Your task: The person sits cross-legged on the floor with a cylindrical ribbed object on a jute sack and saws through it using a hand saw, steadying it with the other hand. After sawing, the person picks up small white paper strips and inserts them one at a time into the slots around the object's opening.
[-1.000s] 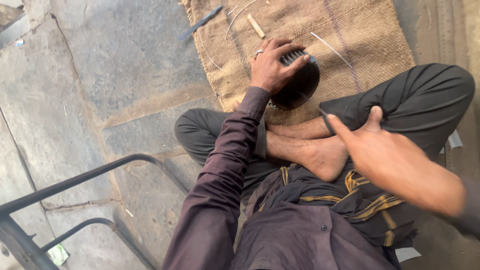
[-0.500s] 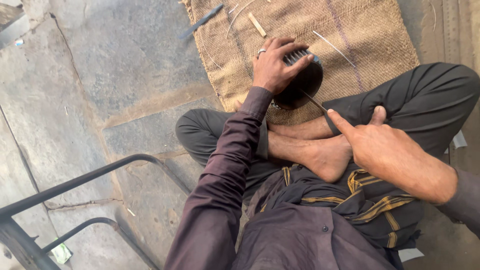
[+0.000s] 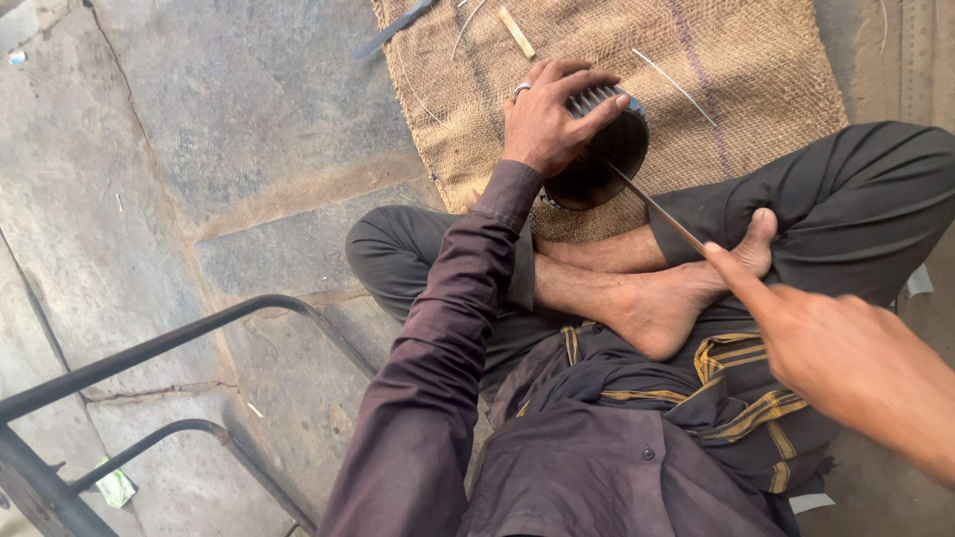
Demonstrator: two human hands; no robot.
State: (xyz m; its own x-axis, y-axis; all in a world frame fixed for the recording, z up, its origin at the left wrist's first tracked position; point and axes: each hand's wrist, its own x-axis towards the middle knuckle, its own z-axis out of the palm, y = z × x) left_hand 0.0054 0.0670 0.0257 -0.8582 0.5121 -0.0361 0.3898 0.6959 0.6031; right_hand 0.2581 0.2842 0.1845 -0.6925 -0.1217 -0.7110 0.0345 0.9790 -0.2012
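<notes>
Gripping a dark round ribbed metal cylinder (image 3: 600, 149) from above, the left hand (image 3: 550, 117) steadies it on the brown burlap mat (image 3: 637, 60) near the mat's front edge, just beyond the crossed bare feet; the right hand (image 3: 846, 363) pinches a thin metal rod (image 3: 657, 209), its tip inside the cylinder's open mouth

One burlap mat (image 3: 617, 109) fills the upper middle of the frame. On it: one dark ribbed cylinder (image 3: 602, 149), one wooden stick (image 3: 516, 32), one flat metal strip (image 3: 393, 28). Two hands: left (image 3: 552, 119), right (image 3: 856, 363). One thin rod (image 3: 657, 209). One ring (image 3: 521, 89).
</notes>
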